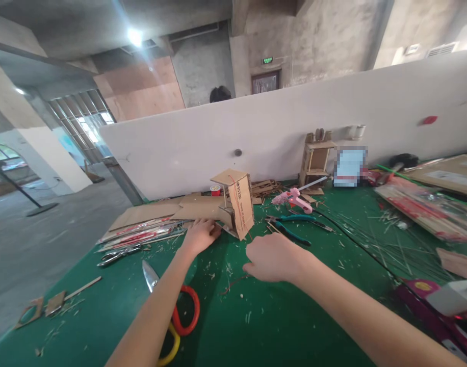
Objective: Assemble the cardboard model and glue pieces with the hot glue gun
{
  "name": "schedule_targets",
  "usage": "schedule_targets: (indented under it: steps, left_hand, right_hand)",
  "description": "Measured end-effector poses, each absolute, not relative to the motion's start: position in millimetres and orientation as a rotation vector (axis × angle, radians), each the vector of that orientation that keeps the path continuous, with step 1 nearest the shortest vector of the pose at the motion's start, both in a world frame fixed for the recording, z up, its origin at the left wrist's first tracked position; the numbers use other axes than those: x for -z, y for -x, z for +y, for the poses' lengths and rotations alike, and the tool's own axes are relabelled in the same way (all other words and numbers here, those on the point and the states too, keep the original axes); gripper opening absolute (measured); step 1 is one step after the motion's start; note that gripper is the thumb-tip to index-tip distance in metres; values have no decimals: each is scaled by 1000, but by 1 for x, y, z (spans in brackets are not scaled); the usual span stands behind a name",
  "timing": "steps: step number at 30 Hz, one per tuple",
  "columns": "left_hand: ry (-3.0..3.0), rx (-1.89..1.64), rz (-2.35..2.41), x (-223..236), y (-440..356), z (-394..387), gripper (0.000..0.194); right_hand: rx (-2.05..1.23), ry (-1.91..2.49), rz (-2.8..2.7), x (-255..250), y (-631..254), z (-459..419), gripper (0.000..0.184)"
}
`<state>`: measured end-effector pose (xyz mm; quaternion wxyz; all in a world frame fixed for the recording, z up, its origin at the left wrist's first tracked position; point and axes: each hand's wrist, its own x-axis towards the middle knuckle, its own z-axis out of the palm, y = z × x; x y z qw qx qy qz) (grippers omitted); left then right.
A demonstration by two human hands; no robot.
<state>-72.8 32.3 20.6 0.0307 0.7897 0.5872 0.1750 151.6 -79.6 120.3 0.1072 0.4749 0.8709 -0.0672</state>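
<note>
A small cardboard model (241,206) with printed digits on its side stands on the green table, with a thin red string (233,186) running down its face. My left hand (201,237) is closed at its lower left edge, fingertips partly hidden. In front of its right side, my right hand (274,257) is closed in a pinch on the red string; a loose red end trails on the table below. Beneath my left forearm lie scissors (187,311) with red and yellow handles. Teal-handled pliers (294,219) rest just beyond my right hand.
A pink glue gun (294,199) with a black cord lies behind the pliers. Cardboard sheets (145,214) and packaged sticks (149,232) are at left. A cardboard tower (315,160) stands by the white partition (187,148). Thin sticks and a purple device (428,311) occupy the right.
</note>
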Motion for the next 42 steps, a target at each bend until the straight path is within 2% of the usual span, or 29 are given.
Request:
schedule_targets:
  steps: [5,10,12,15,21,25,30,34,36,39,42]
  left_hand:
    - [-2409,-649,1857,-20,75,28,13]
    - [-2288,-954,1856,-28,81,22,41]
    - [-2210,-1106,1842,-30,83,21,45]
    - [-2055,-1312,1800,-32,84,20,42]
    - [-1760,-1617,1656,-29,82,15,37]
    - [-1655,-1705,1560,-25,79,18,38]
    - [-1654,-1724,1568,-39,86,21,26]
    - [-1861,-1524,1514,-54,94,-6,18]
    - [-2018,-1334,1505,-56,93,-28,14]
    - [-2534,-558,1764,-52,88,-58,21]
    - [-2748,-111,1869,-45,87,-67,21]
  right_hand:
    - [176,-1539,2512,-102,-174,-71,34]
    - [-92,-1957,2444,-69,-218,-52,41]
    - [-230,-2098,2425,-50,-233,-44,48]
    - [-437,-2230,2515,-19,-249,-31,56]
    - [-507,-2276,2547,17,-252,-16,54]
    - [-577,-2310,2593,21,-250,-13,50]
    - [-668,-2276,2755,-2,-245,-23,39]
    - [-630,-2009,2991,-26,-216,-50,30]
    - [-500,-1746,3163,-30,-194,-64,25]
    - [-312,-1344,3283,-28,-164,-81,20]
    - [-224,-1182,3284,-22,-149,-89,17]
